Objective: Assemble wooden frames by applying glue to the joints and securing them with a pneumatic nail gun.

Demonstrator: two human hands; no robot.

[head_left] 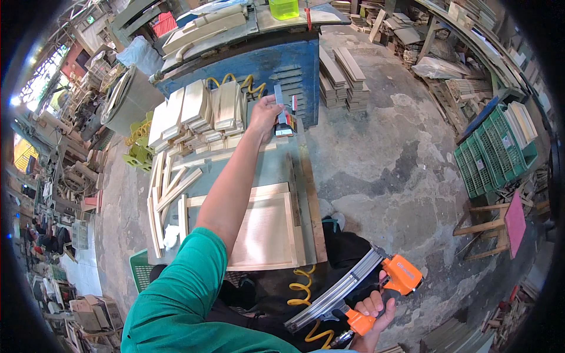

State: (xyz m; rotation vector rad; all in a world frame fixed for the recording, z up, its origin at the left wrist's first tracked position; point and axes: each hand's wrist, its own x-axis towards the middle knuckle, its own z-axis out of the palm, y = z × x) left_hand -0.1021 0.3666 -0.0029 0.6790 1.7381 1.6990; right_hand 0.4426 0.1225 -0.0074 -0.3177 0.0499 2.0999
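Observation:
My left arm in a green sleeve stretches across the workbench to its far end. There my left hand [266, 115] has its fingers closed on a thin grey metallic strip [279, 93], which looks like a stick of nails. A small open box [285, 126] with an orange and white front sits right beside that hand. Low on the right, my right hand [374, 309] grips an orange nail gun [402, 274] by its handle. Its long silver magazine [338, 288] points down to the left. Under my left forearm lies a flat wooden frame with a panel [263, 229].
Stacks of pale boards [197, 109] stand at the bench's far left, with loose wooden strips [170, 194] nearer. A yellow coiled air hose [301, 288] hangs by the nail gun. Beyond is a blue-sided bench [259, 62]. Green crates [494, 147] stand at the right.

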